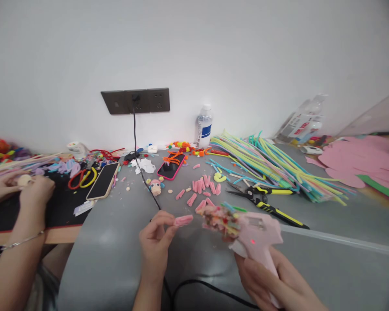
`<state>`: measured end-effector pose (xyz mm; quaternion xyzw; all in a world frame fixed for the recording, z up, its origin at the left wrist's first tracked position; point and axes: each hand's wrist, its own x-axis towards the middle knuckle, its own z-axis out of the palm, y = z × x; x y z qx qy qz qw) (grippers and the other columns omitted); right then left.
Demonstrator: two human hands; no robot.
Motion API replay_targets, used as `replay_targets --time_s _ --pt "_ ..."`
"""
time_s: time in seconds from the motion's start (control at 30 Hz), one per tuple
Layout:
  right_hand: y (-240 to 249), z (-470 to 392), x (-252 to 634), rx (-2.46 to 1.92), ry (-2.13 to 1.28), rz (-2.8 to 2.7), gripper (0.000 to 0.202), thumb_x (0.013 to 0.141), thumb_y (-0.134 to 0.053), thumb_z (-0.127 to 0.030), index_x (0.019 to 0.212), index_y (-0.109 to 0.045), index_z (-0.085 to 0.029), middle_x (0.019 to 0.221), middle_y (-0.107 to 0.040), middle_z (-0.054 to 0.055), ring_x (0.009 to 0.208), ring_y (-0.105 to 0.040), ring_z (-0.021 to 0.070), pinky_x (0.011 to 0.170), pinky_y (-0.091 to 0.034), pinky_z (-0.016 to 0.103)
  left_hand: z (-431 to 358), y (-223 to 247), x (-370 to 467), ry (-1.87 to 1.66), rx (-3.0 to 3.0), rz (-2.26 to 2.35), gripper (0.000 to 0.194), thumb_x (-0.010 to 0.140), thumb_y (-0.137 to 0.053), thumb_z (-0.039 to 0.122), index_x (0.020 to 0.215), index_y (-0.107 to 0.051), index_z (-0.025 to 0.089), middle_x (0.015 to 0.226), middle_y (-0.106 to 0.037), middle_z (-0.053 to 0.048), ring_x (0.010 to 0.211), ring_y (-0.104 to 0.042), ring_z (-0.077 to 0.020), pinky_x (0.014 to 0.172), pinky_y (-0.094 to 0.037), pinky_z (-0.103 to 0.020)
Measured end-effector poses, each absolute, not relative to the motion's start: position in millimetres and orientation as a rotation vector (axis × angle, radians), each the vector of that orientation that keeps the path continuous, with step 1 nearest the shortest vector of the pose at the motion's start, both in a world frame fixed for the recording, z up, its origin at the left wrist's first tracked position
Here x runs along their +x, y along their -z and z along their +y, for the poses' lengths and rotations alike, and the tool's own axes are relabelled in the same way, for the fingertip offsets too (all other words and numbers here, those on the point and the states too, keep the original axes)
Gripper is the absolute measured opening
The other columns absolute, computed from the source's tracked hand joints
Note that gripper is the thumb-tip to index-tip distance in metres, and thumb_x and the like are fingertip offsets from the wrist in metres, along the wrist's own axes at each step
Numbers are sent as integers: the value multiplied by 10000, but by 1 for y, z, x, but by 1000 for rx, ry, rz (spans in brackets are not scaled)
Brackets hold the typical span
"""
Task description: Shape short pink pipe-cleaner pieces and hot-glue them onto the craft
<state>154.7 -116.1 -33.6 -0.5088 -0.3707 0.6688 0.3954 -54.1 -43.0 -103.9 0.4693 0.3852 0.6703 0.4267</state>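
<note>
**Holding a folded pink chenille piece [183, 220] facing a pink glue gun [261, 231]**

At the far left of the frame, a co-worker's hands [40, 192] are holding a small pale round piece [25, 180]. Further right, a pale-cased phone [103, 181] is lying screen up.

Below the centre, slightly left, your left hand [157, 237] is pinching the folded chenille piece between thumb and forefinger. It is sticking out rightward past your fingertips, pointing toward the gun's front but standing apart from it. Above it, mid-frame, loose pink pieces [200, 185] are lying in a cluster.

You seem to be readying the piece for glue; the next move probably calls for lining it up with the nozzle while keeping your fingertips clear of the heat.

A blurred clump of multicoloured bits [225, 221] is hiding the nozzle tip. At lower right, your right hand [269, 276] is wrapping round the gun's handle; whether you are squeezing the trigger, I cannot tell. A red light [253, 242] is glowing on its side. Beyond, yellow-and-black cutters [259, 200] are lying below spread pipe cleaners [256, 162].
</note>
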Motion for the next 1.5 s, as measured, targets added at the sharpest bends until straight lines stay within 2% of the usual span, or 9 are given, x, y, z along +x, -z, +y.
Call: replay_targets --time_s 0.37,0.53,0.67,0.8,0.9,1.0,1.27,1.37,1.5 --pt "82 -106 187 -1074 -1614 -577 542 903 -546 -639 611 -415 -202 505 -326 -83 382 -132 40 387 -265 197 -41 116 -57 -1694 855 1090 224 659 -870 336 639 -719 171 674 -663 -11 674 -602 -145 647 -508 -240" --pt "43 -85 180 -930 -1674 -692 442 934 -454 -628 914 -571 -203 578 -449 -58 361 -202 55 398 -230 219 -53 99 -76 -1771 775 1067 305 607 -900 390 568 -683 178 619 -641 4 617 -596 -141 605 -518 -249" --pt "-8 -27 136 -874 -1754 -1153 472 931 -434 -629 842 -555 -181 598 -463 -44 368 -286 71 394 -221 234 -76 76 -102 -1851 764 1125 296 589 -914 396 575 -709 182 597 -638 3 607 -604 -147 591 -528 -244" --pt "-37 33 48 -1001 -1397 -1848 444 1040 -237 -472 968 -547 -162 676 -559 -4 478 -469 115 490 -380 231 -101 64 -112 -1888 842 1069 290 631 -894 420 592 -726 186 580 -620 -6 588 -596 -147 573 -527 -244" --pt "-25 48 -16 -1223 -768 -2337 415 1048 -288 -412 1107 -561 -106 956 -716 153 831 -694 245 717 -519 333 -114 65 -113 -1901 895 984 347 677 -862 444 536 -687 179 533 -567 -2 562 -558 -141 552 -512 -249" --pt "7 37 -55 -1279 -632 -2439 437 1004 -433 -339 1289 -490 -13 1049 -718 275 961 -722 371 797 -543 462 -120 70 -116 -1874 940 892 375 692 -845 458 513 -667 181 514 -528 1 560 -525 -142 554 -498 -264" --pt "57 9 -70 -1293 -451 -2522 435 911 -538 -132 1321 -511 9 1138 -670 288 1001 -709 350 763 -597 443 -111 61 -108 -1908 738 873 414 600 -895 467 495 -612 182 515 -518 22 535 -481 -134 528 -477 -266" --pt "55 11 -43 -1163 -444 -2508 339 866 -673 -266 1138 -645 -65 1107 -693 220 1079 -656 340 857 -570 429 -105 59 -100 -1883 711 933 396 613 -886 498 572 -640 190 576 -588 9 587 -541 -163 560 -508 -297" --pt "50 30 16 -1143 -451 -2361 147 939 -579 -179 1038 -688 -175 1050 -730 92 1034 -665 207 896 -517 301 -96 59 -91 -1841 699 1030 248 915 -665 368 1092 -677 193 1105 -694 -75 940 -664 -223 808 -578 -405"
